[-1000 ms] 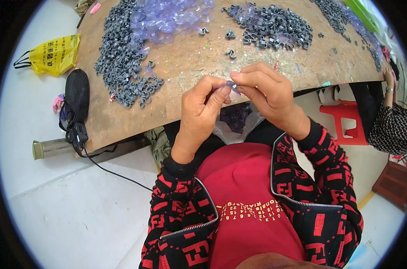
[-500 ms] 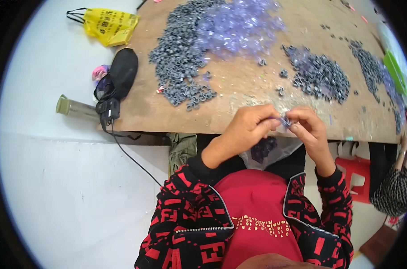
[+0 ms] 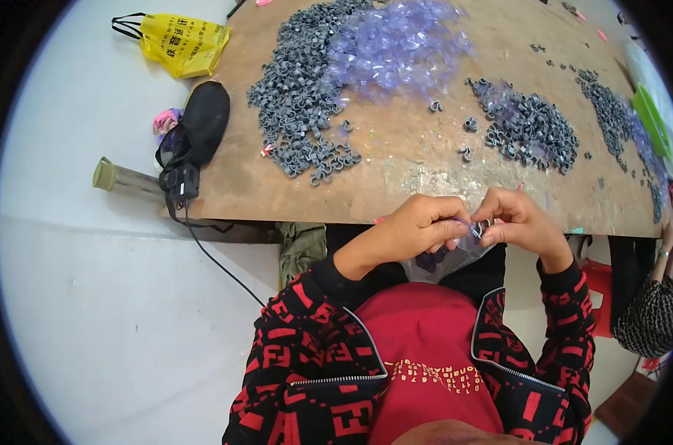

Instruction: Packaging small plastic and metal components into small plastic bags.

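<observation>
My left hand [image 3: 428,225] and my right hand [image 3: 520,222] meet just past the table's near edge, fingertips pinched close together. Between the right fingers sits a small grey curved clip [image 3: 480,228]. The left fingers pinch a small translucent purple plastic piece [image 3: 462,221], mostly hidden by the fingertips. Clip and piece lie against each other; whether they are joined I cannot tell. Below the hands, over my lap, hangs a clear plastic bag [image 3: 462,261] with dark purple pieces [image 3: 431,259] in it.
On the wooden table [image 3: 403,174] lie a large heap of grey clips [image 3: 296,96], a pile of purple plastic pieces [image 3: 396,48] and a smaller clip heap [image 3: 533,126]. At the left are a yellow bag [image 3: 184,44], a black pouch [image 3: 205,122] and a bottle [image 3: 129,180]. Another person's arm [image 3: 664,252] shows at right.
Both hands have come down slightly toward me, from over the table edge to just in front of it. The right hand has turned, and the grey clip shows more plainly.
</observation>
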`<action>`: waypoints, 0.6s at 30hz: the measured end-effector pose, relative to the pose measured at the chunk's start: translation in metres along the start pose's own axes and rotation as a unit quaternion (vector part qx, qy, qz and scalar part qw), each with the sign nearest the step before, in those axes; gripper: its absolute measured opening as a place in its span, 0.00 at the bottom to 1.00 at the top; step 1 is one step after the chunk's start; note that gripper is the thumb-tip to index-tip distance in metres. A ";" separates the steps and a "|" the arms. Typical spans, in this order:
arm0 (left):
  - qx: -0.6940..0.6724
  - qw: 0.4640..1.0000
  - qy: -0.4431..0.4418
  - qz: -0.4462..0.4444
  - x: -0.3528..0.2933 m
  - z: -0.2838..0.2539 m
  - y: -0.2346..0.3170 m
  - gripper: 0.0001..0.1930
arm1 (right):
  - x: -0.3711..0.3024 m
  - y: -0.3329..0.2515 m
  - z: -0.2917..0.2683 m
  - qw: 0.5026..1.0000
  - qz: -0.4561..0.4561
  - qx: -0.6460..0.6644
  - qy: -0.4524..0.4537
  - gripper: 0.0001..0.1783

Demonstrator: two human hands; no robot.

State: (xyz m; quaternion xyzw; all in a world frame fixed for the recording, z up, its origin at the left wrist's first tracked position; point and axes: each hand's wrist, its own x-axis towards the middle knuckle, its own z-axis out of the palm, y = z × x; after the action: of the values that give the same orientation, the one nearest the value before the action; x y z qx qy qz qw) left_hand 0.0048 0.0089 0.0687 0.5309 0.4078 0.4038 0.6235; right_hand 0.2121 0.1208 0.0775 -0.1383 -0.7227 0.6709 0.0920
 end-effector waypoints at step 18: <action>0.307 0.895 0.269 0.178 0.026 -0.010 -0.045 0.17 | 0.031 0.061 0.035 0.882 -0.115 -0.281 0.359 0.11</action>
State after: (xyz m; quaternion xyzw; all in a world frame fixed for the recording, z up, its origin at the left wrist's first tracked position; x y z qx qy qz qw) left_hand 0.0076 0.0318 0.0211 0.6306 0.5629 0.4899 0.2133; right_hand 0.1763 0.1012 0.0126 -0.3053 -0.8094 0.3285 0.3792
